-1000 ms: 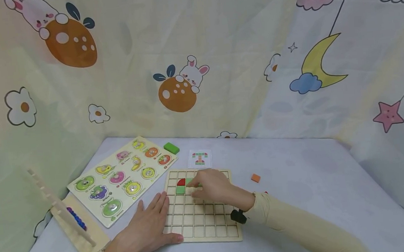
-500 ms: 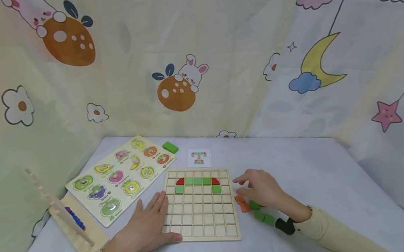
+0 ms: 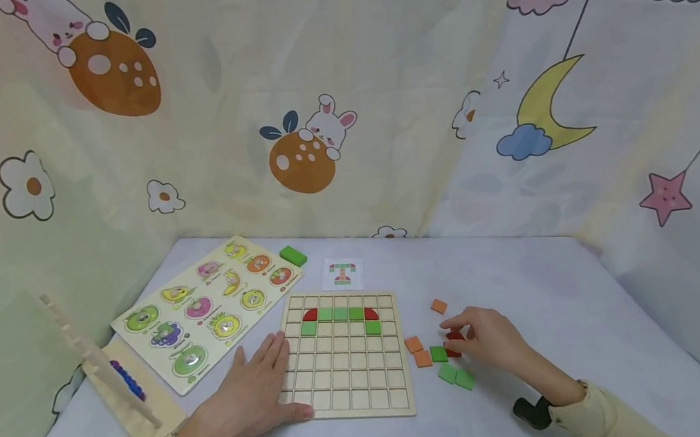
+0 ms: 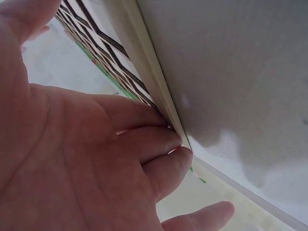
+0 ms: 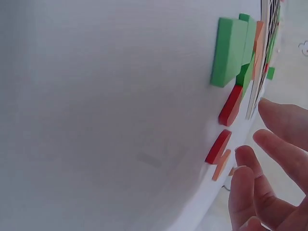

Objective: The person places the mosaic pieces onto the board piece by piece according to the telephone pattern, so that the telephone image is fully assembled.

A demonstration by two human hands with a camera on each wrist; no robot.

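Along the left edge of the pale wooden grid board [image 3: 343,379], left hand [image 3: 241,398] rests, fingers straight; right hand [image 3: 492,339] at loose red pieces [image 5: 231,107] right of board, fingers loosely bent, gripping nothing. Brushing could scatter flat green squares [image 3: 439,354]; a left-hand slip could skew the board. Quarter-round red tiles [image 3: 311,315] already sit on it.

Red pieces [image 5: 231,106] near gridded board [image 3: 344,378]
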